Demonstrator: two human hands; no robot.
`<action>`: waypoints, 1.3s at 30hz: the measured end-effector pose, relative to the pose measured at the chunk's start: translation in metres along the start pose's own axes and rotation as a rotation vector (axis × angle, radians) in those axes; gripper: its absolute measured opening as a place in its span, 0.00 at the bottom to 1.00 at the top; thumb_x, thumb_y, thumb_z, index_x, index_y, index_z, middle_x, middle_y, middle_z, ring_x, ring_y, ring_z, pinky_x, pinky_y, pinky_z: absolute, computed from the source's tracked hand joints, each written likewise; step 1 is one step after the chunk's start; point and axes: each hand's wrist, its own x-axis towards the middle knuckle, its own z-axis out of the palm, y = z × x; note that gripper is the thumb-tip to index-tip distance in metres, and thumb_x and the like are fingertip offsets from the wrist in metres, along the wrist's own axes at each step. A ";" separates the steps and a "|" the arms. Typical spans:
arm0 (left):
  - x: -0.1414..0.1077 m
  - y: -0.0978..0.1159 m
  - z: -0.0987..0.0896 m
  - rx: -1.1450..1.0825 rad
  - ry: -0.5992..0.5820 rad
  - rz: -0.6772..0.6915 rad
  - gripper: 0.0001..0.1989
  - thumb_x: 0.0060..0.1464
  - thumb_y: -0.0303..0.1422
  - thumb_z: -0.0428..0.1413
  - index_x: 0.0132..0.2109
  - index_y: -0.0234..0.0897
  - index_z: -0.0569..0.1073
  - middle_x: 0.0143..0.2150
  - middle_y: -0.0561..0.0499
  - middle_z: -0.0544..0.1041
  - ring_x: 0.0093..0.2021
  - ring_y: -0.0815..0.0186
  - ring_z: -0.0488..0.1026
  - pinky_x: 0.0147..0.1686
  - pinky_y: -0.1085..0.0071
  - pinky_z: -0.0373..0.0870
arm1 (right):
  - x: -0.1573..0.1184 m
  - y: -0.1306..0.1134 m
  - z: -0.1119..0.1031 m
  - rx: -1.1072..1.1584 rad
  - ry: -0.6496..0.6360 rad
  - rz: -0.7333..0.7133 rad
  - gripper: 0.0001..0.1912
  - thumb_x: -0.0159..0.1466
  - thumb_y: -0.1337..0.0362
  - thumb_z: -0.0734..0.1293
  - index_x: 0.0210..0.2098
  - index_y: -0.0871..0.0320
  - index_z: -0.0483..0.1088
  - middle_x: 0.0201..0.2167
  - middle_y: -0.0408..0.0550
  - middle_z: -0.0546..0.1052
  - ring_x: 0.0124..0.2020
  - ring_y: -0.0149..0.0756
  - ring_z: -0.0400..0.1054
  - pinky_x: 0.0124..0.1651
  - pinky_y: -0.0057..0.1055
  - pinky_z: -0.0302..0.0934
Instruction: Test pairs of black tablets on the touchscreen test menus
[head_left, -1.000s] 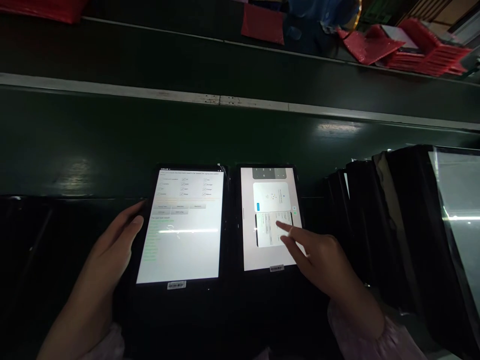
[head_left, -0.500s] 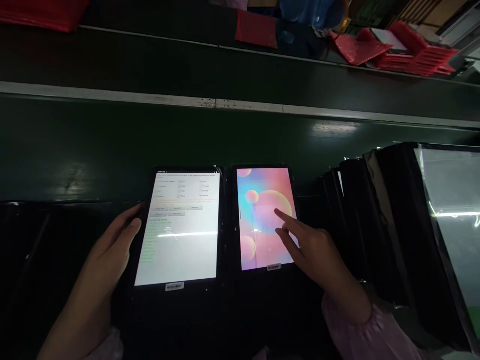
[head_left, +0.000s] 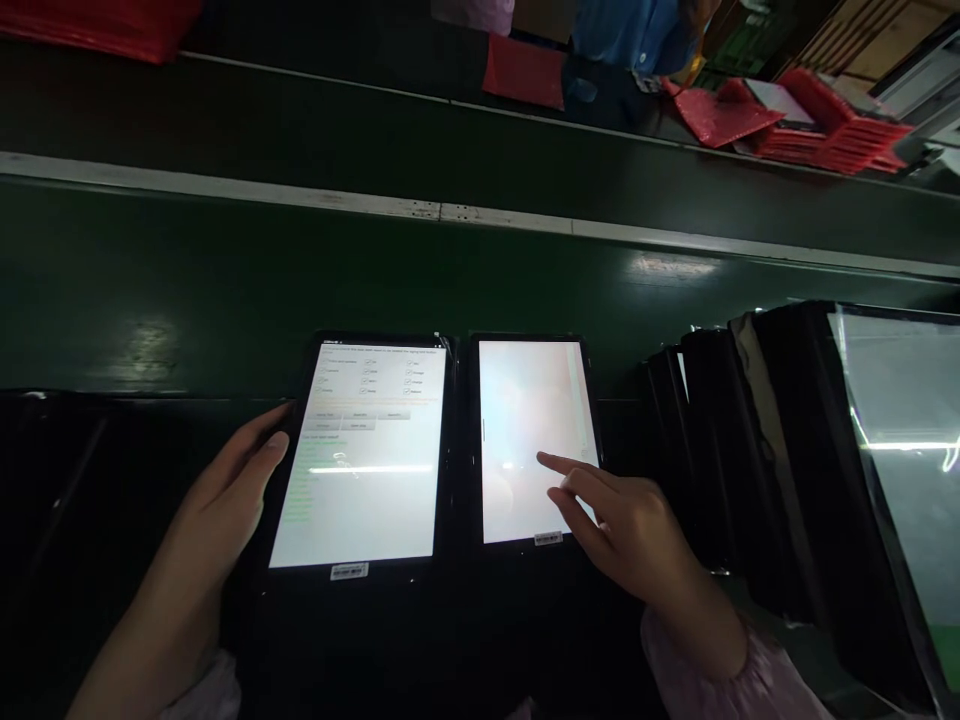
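Note:
Two black-framed tablets lie side by side in front of me. The left tablet (head_left: 367,520) shows a white page with check boxes, grey buttons and green lines of text; a barcode label sits on its lower frame. My left hand (head_left: 236,480) grips its left edge, thumb in front and fingers partly hidden behind. On the right tablet (head_left: 517,400) the screen is nearly all white, with a pale green strip along its right side. My right hand (head_left: 619,515) is over its lower right part, index finger stretched to the screen; whether the tip touches, I cannot tell.
Several black tablets (head_left: 787,450) stand in a leaning row at the right. Across the bench, beyond a pale metal rail (head_left: 315,195), lie a stack of red pouches (head_left: 832,135), a single red pouch (head_left: 525,72) and another red pile (head_left: 97,25). A person in blue (head_left: 630,30) is at the back.
The right tablet's screen has gone from a pink and blue bubble picture to a mostly white page. My right index finger has moved down and slightly left. My left hand keeps its grip.

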 end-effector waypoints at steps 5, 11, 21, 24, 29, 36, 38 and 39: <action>0.001 0.001 0.000 0.018 -0.003 -0.008 0.18 0.64 0.34 0.57 0.59 0.51 0.82 0.57 0.55 0.85 0.60 0.55 0.81 0.65 0.54 0.74 | 0.007 -0.004 0.007 0.021 -0.024 -0.028 0.23 0.83 0.63 0.57 0.33 0.60 0.74 0.46 0.53 0.87 0.11 0.20 0.59 0.17 0.25 0.60; -0.001 0.002 -0.001 0.062 0.000 0.053 0.19 0.65 0.35 0.58 0.60 0.47 0.81 0.63 0.52 0.82 0.65 0.55 0.77 0.68 0.58 0.70 | 0.003 -0.001 0.011 0.125 -0.119 0.018 0.20 0.81 0.63 0.60 0.38 0.57 0.80 0.42 0.48 0.88 0.16 0.26 0.71 0.23 0.26 0.68; 0.006 -0.005 -0.006 0.031 -0.045 0.025 0.18 0.66 0.36 0.58 0.61 0.51 0.80 0.61 0.53 0.83 0.62 0.55 0.80 0.66 0.58 0.73 | 0.008 0.011 0.006 0.022 -0.062 0.212 0.22 0.82 0.58 0.56 0.47 0.59 0.80 0.53 0.58 0.85 0.14 0.23 0.62 0.19 0.26 0.63; 0.005 -0.004 -0.006 0.050 -0.034 0.016 0.19 0.66 0.37 0.58 0.62 0.51 0.80 0.62 0.52 0.83 0.61 0.54 0.80 0.65 0.56 0.75 | 0.009 0.004 0.008 0.050 -0.085 0.159 0.23 0.83 0.58 0.55 0.52 0.61 0.79 0.46 0.54 0.87 0.15 0.23 0.64 0.21 0.25 0.64; 0.012 -0.011 -0.009 0.050 -0.074 0.068 0.21 0.65 0.39 0.59 0.63 0.50 0.79 0.61 0.50 0.83 0.62 0.52 0.80 0.65 0.53 0.75 | 0.022 -0.009 0.027 0.010 -0.160 -0.003 0.24 0.83 0.60 0.56 0.39 0.61 0.79 0.55 0.52 0.84 0.15 0.22 0.64 0.21 0.28 0.61; 0.014 -0.012 -0.010 0.039 -0.098 0.056 0.21 0.65 0.39 0.59 0.63 0.50 0.79 0.60 0.50 0.83 0.60 0.53 0.81 0.62 0.55 0.77 | 0.033 -0.011 0.033 -0.030 -0.214 -0.030 0.19 0.80 0.61 0.61 0.38 0.60 0.79 0.57 0.53 0.83 0.15 0.23 0.66 0.20 0.28 0.62; 0.012 -0.010 -0.009 0.050 -0.091 0.054 0.21 0.65 0.39 0.59 0.63 0.49 0.79 0.62 0.50 0.83 0.61 0.53 0.80 0.63 0.55 0.76 | 0.031 -0.007 0.030 -0.021 -0.196 -0.008 0.20 0.81 0.61 0.60 0.39 0.60 0.80 0.56 0.54 0.84 0.17 0.24 0.69 0.21 0.27 0.64; 0.012 -0.010 -0.009 0.061 -0.080 0.061 0.21 0.65 0.39 0.59 0.63 0.49 0.79 0.63 0.50 0.82 0.62 0.53 0.79 0.64 0.55 0.76 | 0.031 -0.004 0.028 -0.020 -0.187 0.011 0.20 0.81 0.61 0.59 0.41 0.60 0.80 0.55 0.54 0.84 0.18 0.25 0.71 0.22 0.27 0.65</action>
